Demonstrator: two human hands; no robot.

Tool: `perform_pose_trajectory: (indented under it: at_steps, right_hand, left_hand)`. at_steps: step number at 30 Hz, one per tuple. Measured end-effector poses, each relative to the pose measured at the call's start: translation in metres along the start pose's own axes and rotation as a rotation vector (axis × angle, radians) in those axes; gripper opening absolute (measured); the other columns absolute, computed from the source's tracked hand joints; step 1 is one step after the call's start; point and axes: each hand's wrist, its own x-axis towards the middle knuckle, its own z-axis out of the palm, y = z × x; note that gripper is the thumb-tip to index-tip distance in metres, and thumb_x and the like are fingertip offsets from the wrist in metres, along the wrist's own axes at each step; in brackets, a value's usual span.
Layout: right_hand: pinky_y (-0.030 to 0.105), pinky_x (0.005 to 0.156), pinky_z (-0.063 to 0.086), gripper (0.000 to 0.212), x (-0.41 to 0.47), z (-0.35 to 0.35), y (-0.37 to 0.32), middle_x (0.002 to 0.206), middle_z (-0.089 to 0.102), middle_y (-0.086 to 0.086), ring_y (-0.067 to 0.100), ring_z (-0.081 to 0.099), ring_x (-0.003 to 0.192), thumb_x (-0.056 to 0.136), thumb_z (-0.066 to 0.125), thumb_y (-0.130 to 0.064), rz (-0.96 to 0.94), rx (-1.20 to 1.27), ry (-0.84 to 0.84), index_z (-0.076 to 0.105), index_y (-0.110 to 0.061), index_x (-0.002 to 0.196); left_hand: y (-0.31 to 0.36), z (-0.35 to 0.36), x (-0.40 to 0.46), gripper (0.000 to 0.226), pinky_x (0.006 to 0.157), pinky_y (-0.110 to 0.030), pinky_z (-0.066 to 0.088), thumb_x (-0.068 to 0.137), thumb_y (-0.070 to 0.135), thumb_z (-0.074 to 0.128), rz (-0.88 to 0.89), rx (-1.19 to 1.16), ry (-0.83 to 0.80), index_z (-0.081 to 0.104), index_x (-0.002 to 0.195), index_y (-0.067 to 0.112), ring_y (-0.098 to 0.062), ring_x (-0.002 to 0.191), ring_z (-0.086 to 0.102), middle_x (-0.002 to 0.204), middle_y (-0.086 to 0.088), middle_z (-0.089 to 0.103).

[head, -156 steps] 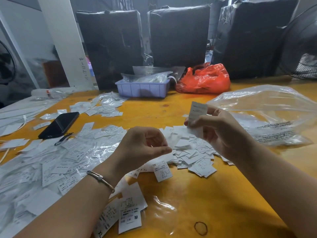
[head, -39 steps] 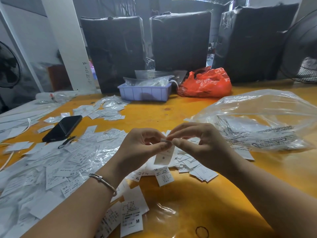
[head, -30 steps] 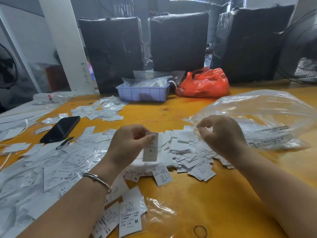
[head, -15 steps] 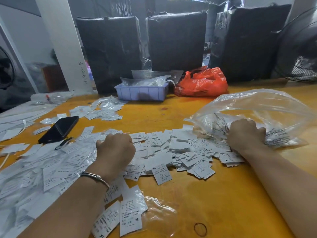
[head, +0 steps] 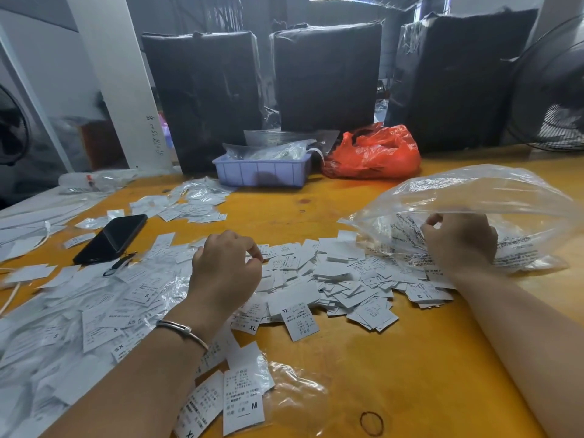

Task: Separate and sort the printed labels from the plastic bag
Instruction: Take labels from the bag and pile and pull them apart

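A heap of small white printed labels (head: 341, 279) lies mid-table on the yellow table (head: 395, 358). A clear plastic bag (head: 493, 197) with black print sits to its right, its mouth facing the heap. My right hand (head: 458, 241) rests at that mouth with fingers curled and pinched on the film. My left hand (head: 227, 267), a bracelet on its wrist, sits knuckles-up on the heap's left edge, thumb and forefinger closed together. A wide spread of labels (head: 94, 305) marked S and XS covers the left side.
A black phone (head: 110, 238) lies at left among labels. More labels (head: 189, 207) sit further back. A blue tray (head: 262, 172) and a red bag (head: 376, 153) stand before black-wrapped bundles (head: 328, 74). A fan (head: 556, 99) is at right. Labels marked M (head: 243, 396) and a rubber band (head: 371, 423) lie near me.
My hands parted after holding one label together; the left put it down at the left. The right hand went to the bag's mouth and now pinches there.
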Motion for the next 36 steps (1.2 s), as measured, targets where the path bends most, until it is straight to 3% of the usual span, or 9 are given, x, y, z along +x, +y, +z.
perform_pose_trajectory:
  at_steps: [5,9,14,17,19,26,29,32,36]
  right_hand:
    - [0.045,0.077,0.049,0.017,-0.005,-0.004,-0.004,0.095,0.065,0.02,0.041,0.055,0.092,0.087,0.064,-0.021,-0.078,0.071,0.081,0.072,-0.007,0.081]
    - [0.024,0.053,0.034,0.025,-0.01,-0.008,-0.016,0.066,0.059,0.013,0.025,0.049,0.059,0.085,0.053,-0.014,-0.097,0.114,-0.064,0.06,-0.006,0.062]
    - [0.017,0.044,0.033,0.026,-0.037,-0.027,-0.051,0.056,0.053,0.006,0.014,0.042,0.052,0.087,0.051,-0.001,-0.222,0.848,-0.794,0.059,-0.005,0.062]
    - [0.019,0.048,0.034,0.023,-0.051,-0.031,-0.06,0.057,0.056,0.002,0.012,0.045,0.051,0.086,0.056,-0.007,-0.367,0.961,-1.146,0.061,-0.01,0.064]
    - [0.021,0.051,0.035,0.017,-0.059,-0.029,-0.062,0.064,0.057,0.009,0.014,0.047,0.056,0.089,0.06,-0.009,-0.423,0.951,-1.24,0.063,-0.006,0.073]
    - [0.026,0.053,0.043,0.019,-0.068,-0.011,-0.064,0.064,0.061,0.01,0.023,0.052,0.058,0.087,0.066,-0.02,-0.486,0.853,-0.922,0.064,-0.003,0.078]
    - [0.024,0.061,0.041,0.016,-0.07,-0.006,-0.063,0.082,0.067,-0.003,0.014,0.059,0.075,0.077,0.078,-0.028,-0.662,0.6,-0.745,0.07,-0.017,0.087]
    - [0.02,0.083,0.039,0.037,-0.074,0.0,-0.064,0.111,0.06,-0.011,0.006,0.048,0.103,0.075,0.078,-0.032,-0.848,0.419,-0.709,0.069,-0.027,0.111]
    - [0.028,0.092,0.039,0.024,-0.077,0.003,-0.066,0.119,0.059,-0.015,0.006,0.043,0.109,0.083,0.069,-0.037,-0.959,0.303,-0.65,0.072,-0.034,0.107]
  left_hand:
    - [0.001,0.002,0.0,0.016,0.099,-0.041,0.037,0.087,0.016,0.054,0.038,-0.022,0.006,0.067,0.087,0.025,-0.019,0.114,0.044,0.114,0.002,0.058]
    - [0.001,0.004,0.001,0.013,0.088,-0.032,0.035,0.087,0.018,0.057,0.09,-0.049,-0.004,0.066,0.089,0.027,-0.016,0.113,0.043,0.114,0.004,0.058]
    - [0.007,0.001,-0.002,0.03,0.099,-0.028,0.034,0.085,0.037,0.069,0.282,-0.331,-0.13,0.063,0.115,0.038,0.001,0.125,0.039,0.129,0.023,0.05]
    - [0.016,-0.005,-0.006,0.054,0.101,-0.021,0.036,0.08,0.039,0.075,0.351,-0.559,-0.311,0.055,0.13,0.042,0.011,0.126,0.043,0.132,0.029,0.052]
    - [0.019,-0.007,-0.008,0.058,0.102,-0.023,0.039,0.078,0.031,0.078,0.362,-0.635,-0.406,0.055,0.131,0.035,0.006,0.121,0.052,0.124,0.021,0.063]
    - [0.018,-0.007,-0.008,0.019,0.08,-0.023,0.057,0.078,-0.002,0.075,0.242,-0.709,-0.276,0.075,0.092,0.009,-0.014,0.083,0.073,0.086,-0.003,0.077]
    - [0.014,-0.004,-0.006,0.013,0.074,-0.026,0.058,0.079,-0.001,0.075,0.139,-0.654,-0.152,0.075,0.084,0.011,-0.014,0.071,0.071,0.077,-0.001,0.075]
    - [0.009,-0.004,-0.004,0.006,0.07,-0.03,0.059,0.08,0.009,0.077,0.065,-0.644,-0.067,0.072,0.08,0.012,-0.017,0.067,0.07,0.073,-0.001,0.074]
    - [0.009,-0.003,-0.002,0.006,0.07,-0.029,0.056,0.082,0.015,0.075,0.029,-0.638,-0.032,0.069,0.081,0.017,-0.013,0.069,0.068,0.073,0.001,0.072]
